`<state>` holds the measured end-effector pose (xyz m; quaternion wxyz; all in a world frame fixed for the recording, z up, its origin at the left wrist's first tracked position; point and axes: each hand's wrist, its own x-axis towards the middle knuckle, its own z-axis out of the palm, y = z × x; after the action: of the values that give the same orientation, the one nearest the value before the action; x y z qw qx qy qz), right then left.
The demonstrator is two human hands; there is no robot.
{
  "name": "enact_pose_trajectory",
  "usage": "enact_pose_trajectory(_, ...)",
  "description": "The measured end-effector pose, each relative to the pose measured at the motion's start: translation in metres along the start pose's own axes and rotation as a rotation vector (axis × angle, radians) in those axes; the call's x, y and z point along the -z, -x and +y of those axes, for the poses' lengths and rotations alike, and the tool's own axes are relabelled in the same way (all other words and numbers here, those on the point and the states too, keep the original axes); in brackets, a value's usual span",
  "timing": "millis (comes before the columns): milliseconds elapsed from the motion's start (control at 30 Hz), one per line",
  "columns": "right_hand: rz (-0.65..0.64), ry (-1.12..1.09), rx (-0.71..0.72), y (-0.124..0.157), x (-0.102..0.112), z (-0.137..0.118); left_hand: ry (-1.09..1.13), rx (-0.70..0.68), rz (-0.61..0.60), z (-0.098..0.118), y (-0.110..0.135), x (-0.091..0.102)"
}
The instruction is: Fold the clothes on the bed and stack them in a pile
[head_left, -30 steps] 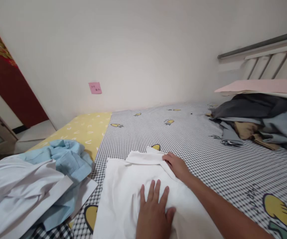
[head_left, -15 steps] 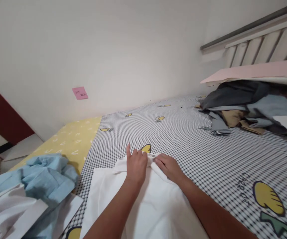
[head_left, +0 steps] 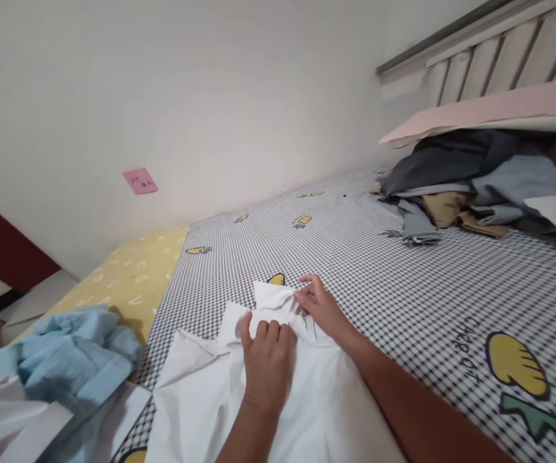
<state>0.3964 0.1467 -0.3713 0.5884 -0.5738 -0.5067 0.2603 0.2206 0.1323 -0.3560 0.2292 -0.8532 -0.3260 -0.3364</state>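
Grip pinched on the white shirt (head_left: 195, 399) collar by left hand (head_left: 266, 350) and right hand (head_left: 320, 307) (flat on checkered sheet (head_left: 403, 289)).

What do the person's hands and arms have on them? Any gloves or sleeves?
No gloves, and no sleeves in view. The left hand and the right hand are bare, and so are both forearms. No ring, watch or bracelet shows on the fingers or wrists.

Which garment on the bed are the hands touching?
The white shirt, with left hand and right hand at its collar; the light blue garment and the dark pile lie untouched, apart.
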Motion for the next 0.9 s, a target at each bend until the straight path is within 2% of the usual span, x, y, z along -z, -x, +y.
enact_pose_trajectory(67, -0.017, -0.114, -0.054, -0.002, 0.001, -0.002, -0.012, -0.05, -0.007, -0.002, 0.0, 0.004)
enact_pose_trajectory(233, -0.054, -0.195, -0.122, 0.0, 0.002, -0.006, 0.004, -0.169, -0.024, -0.007, 0.005, 0.021)
enact_pose_trajectory(433, -0.177, -0.4, -0.29, 0.015, 0.003, -0.016, 0.005, -0.219, 0.115, -0.026, 0.005, 0.042)
enact_pose_trajectory(533, -0.158, -0.436, -0.339, 0.018, 0.001, -0.02, -0.029, -0.214, 0.177, -0.035, -0.001, 0.05)
enact_pose_trajectory(600, -0.135, -0.393, -0.257, 0.018, -0.001, -0.021, -0.053, -0.209, 0.193, -0.038, -0.004, 0.054)
enact_pose_trajectory(767, -0.114, -0.168, 0.136, 0.016, -0.003, -0.014, -0.069, -0.202, 0.217, -0.041, -0.006, 0.06)
enact_pose_trajectory(833, -0.062, -0.112, 0.254, 0.015, -0.002, -0.011, -0.079, -0.172, 0.231, -0.045, -0.008, 0.062)
enact_pose_trajectory(900, 0.022, -0.038, 0.303, 0.015, 0.0, -0.012, -0.102, -0.122, 0.235, -0.05, -0.011, 0.064)
